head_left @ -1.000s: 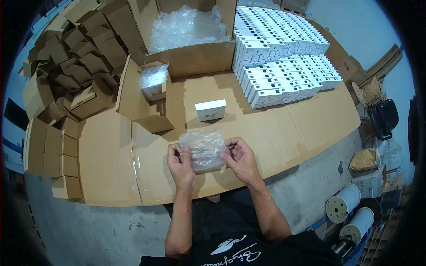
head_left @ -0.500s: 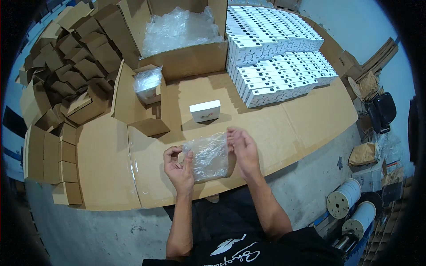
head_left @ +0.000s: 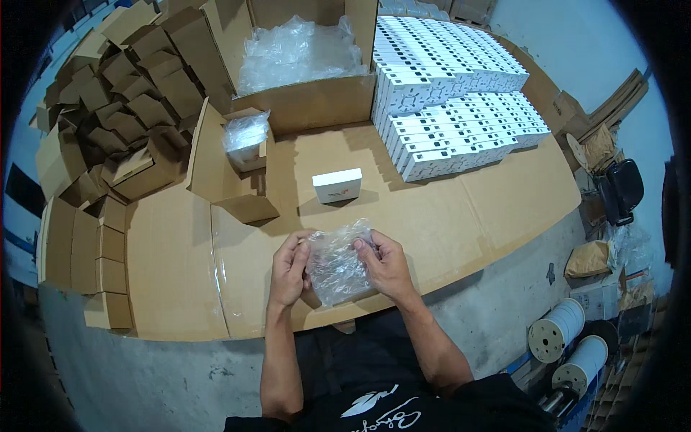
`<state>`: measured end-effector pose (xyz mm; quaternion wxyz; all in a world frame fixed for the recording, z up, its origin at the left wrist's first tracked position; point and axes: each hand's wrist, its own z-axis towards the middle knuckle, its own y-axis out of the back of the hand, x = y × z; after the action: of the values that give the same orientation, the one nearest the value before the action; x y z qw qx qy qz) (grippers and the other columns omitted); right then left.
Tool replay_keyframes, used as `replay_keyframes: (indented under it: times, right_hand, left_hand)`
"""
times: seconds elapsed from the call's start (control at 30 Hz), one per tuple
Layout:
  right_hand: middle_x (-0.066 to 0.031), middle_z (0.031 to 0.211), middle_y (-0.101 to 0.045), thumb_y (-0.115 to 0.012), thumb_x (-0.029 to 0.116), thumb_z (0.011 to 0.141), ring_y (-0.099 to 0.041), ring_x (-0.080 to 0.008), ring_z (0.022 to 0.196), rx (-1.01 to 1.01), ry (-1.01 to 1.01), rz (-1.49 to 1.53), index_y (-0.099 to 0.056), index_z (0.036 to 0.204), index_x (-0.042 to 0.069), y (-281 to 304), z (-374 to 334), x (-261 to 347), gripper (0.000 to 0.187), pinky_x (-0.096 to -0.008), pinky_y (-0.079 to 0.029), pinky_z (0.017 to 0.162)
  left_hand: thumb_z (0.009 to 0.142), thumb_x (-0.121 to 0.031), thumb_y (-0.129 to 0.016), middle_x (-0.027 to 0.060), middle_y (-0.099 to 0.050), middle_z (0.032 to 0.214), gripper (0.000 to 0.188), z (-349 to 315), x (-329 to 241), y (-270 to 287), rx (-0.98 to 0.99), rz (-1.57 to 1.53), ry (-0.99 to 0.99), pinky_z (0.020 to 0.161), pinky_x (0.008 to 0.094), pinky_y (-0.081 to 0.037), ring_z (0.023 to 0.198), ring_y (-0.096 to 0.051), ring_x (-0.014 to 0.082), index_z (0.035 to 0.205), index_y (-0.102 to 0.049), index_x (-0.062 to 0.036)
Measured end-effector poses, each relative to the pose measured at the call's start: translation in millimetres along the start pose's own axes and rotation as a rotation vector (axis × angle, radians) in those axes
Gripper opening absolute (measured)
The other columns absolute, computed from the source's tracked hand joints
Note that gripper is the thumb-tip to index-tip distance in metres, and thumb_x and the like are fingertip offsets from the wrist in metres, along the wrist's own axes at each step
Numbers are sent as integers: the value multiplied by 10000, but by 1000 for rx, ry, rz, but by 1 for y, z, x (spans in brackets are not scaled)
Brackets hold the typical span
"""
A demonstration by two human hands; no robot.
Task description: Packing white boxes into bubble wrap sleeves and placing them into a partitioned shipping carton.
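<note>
A clear plastic bag (head_left: 338, 265), crinkled and see-through, is stretched between my two hands above the table's front edge. My left hand (head_left: 290, 270) pinches its left side with thumb and fingers. On the right side, my right hand (head_left: 387, 266) grips it, thumb lying on top. Just beyond the bag a small white box (head_left: 337, 186) stands on the cardboard-covered table. Left of that box, an open brown carton (head_left: 237, 209) contains a plastic-wrapped pack (head_left: 247, 137).
Rows of white boxes (head_left: 446, 122) are stacked at the back right. A large carton (head_left: 309, 97) behind holds several clear bags (head_left: 299, 54). Open brown cartons (head_left: 129, 108) pile up at the left. Cable reels (head_left: 558, 330) stand on the floor at the right.
My right hand has come from the bag's upper right edge onto its right side and now grips it. The bag is more crumpled. The camera view has shifted slightly.
</note>
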<state>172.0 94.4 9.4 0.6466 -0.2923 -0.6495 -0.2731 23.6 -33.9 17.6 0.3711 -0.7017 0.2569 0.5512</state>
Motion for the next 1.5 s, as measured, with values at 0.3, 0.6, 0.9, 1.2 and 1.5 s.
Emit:
replay_keyframes:
  times: [0.3,0.6,0.9,1.2,1.5]
  right_hand:
    - [11,671,-527,-615,193,1025,-454,-58,655,29,76,-67,-604,876,-17,6,0,-9,258,-270,-403,574]
    - [27,725,-500,-561,210,1054,-446,-50,694,-40,80,2,-612,930,3,-1,0,-12,246,-259,-398,597]
    - [18,866,-623,-564,213,1057,-561,-49,757,-178,-45,322,-636,1090,0,-9,4,-2,228,-213,-463,678]
    - [-40,918,-658,-530,201,1073,-602,-83,794,-245,-11,402,-631,1145,-17,12,19,2,251,-222,-494,688]
    - [27,687,-459,-577,169,1045,-406,-55,666,-201,120,-77,-556,826,-3,-12,-9,-20,279,-273,-370,575]
  left_hand:
    - [1051,-226,-587,-25,-557,838,159,24,14,6,-147,197,-432,613,195,-439,719,-537,21,1023,-561,-71]
    - [1032,-243,-620,40,-656,984,251,-6,42,-26,-291,136,-103,803,277,-488,863,-588,103,1126,-588,-12]
    - [1010,-216,-658,10,-619,892,207,-3,33,-29,-282,172,-309,751,256,-465,825,-554,80,1040,-579,-27]
    - [1051,-191,-571,-27,-537,836,155,-5,35,-27,-322,154,-289,671,223,-420,746,-476,53,1051,-540,-39]
    - [1089,-221,-491,-37,-499,814,191,5,39,-18,-452,179,-406,653,214,-400,739,-449,49,1021,-527,-46]
